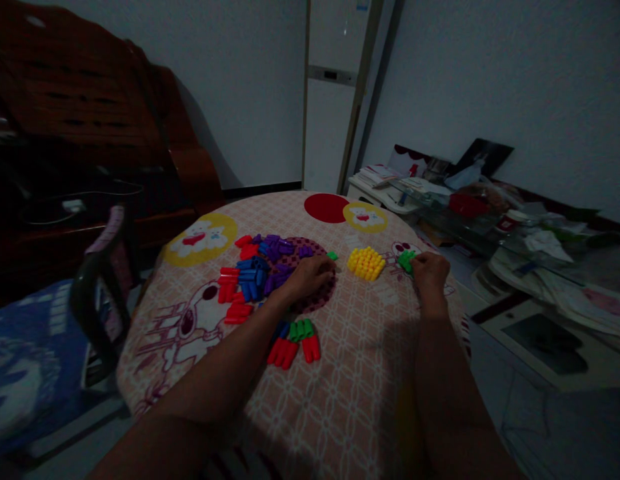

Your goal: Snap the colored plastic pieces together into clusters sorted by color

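My left hand (313,275) is over the table, its fingers bent together at a small green plastic piece (332,255). To its left lie purple pieces (279,247), blue tube-like pieces (252,277) and red pieces (229,285). My right hand (431,270) is closed, thumb and fingers pinched at the edge of a small cluster of green pieces (405,260); its fingertips are partly hidden. Between my hands sits a tight group of yellow pieces (366,263). Nearer to me, green tubes (301,330) lie against red ones (283,353).
The round table has a patterned pink cloth (350,387). A chair (103,293) stands at the left, with a wooden bench (85,120) behind it. At the right is a cluttered glass-topped stand (440,207). A tall white cabinet-like unit (330,127) stands at the back.
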Motion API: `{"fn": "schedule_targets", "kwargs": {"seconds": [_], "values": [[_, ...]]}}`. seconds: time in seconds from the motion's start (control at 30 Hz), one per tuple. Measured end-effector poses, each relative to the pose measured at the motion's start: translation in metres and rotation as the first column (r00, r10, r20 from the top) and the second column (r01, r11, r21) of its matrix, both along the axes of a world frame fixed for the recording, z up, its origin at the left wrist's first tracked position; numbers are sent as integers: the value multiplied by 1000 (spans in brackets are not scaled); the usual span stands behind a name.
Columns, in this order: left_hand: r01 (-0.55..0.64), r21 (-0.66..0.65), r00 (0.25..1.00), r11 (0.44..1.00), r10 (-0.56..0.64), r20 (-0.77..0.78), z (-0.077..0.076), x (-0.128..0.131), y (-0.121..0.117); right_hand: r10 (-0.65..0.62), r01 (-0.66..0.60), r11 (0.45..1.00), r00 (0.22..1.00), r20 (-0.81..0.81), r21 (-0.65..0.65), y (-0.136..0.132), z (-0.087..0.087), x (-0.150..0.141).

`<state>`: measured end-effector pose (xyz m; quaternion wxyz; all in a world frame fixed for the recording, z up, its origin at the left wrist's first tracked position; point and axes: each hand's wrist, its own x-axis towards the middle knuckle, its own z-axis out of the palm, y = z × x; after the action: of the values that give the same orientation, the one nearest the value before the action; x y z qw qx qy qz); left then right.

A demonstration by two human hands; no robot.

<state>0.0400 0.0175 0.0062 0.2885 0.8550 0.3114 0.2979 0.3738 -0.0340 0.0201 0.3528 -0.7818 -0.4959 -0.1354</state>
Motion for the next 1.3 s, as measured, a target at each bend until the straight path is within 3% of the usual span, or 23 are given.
{"fn": "schedule_targets", "kwargs": {"seconds": [0.1,0.23,0.33,0.47,0.57,0.7,0.83,0.93,1.1,1.3], "values": [[-24,0,1000,1000,24,-15,1,-1,1,-1,7,997,997,74,-78,2,-6,-3],[-143,10,988,990,144,-58,2,-4,3,15,4,992,988,152,-123,3,-13,-8],[-199,56,976,978,203,-75,1,-6,5,-22,34,997,986,164,-71,3,-13,-10],[-112,182,985,977,134,-109,-10,0,9,-82,77,996,987,135,39,3,-6,-19],[-54,216,978,975,95,-185,-23,10,14,-30,18,996,990,139,89,5,-2,-33],[-68,195,962,978,117,-249,-32,17,20,168,-183,979,973,155,87,10,-3,-58],[-135,137,979,981,153,-133,-20,10,17,391,-397,914,916,88,80,13,-3,-83],[-161,6,987,987,161,20,-6,4,10,579,-575,813,815,-18,88,13,-1,-101],[17,-259,960,966,57,274,5,5,1,762,-760,647,642,-90,58,12,0,-125],[88,-364,922,927,62,381,7,4,-2,773,-769,631,635,-6,-100,10,3,-134]]}}
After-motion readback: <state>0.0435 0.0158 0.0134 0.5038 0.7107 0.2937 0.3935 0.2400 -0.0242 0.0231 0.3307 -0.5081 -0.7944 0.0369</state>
